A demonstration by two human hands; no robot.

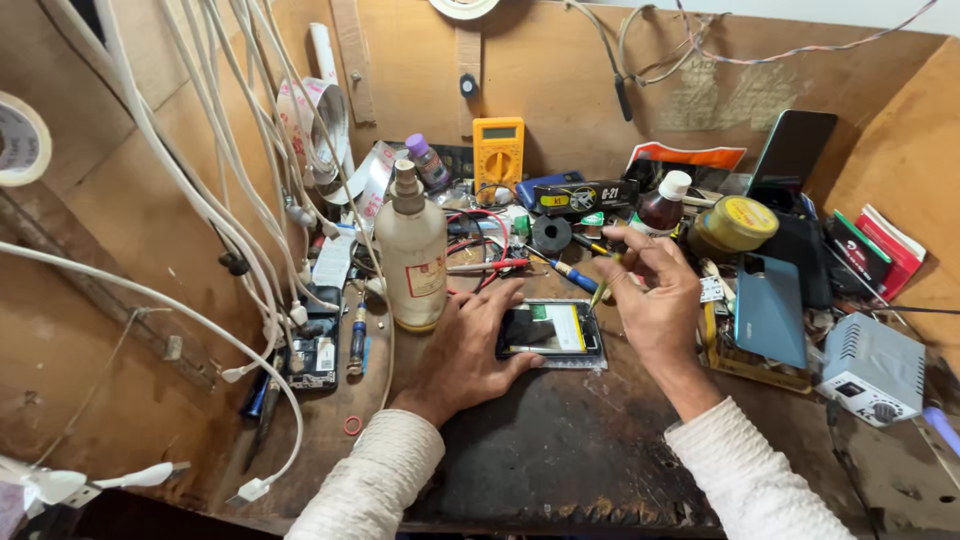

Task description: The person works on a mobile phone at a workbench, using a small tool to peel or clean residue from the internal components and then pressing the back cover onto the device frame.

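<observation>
An opened phone (556, 331) lies back-up on the dark mat (570, 450), its battery and black inner parts showing. My left hand (467, 350) rests flat beside it, fingertips pressing on its left end. My right hand (655, 295) hovers just right of the phone, pinching a thin yellowish pointed tool (601, 290) between thumb and forefinger, the tip close to the phone's upper right corner.
A tall cloudy bottle (411, 250) stands left of the phone. Behind are a yellow multimeter (498, 150), a brown bottle (662, 208), a yellow-lidded jar (738, 224), screwdrivers and probes. A teal phone (771, 308) and a grey box (872, 368) lie right. White cables (215, 200) hang left.
</observation>
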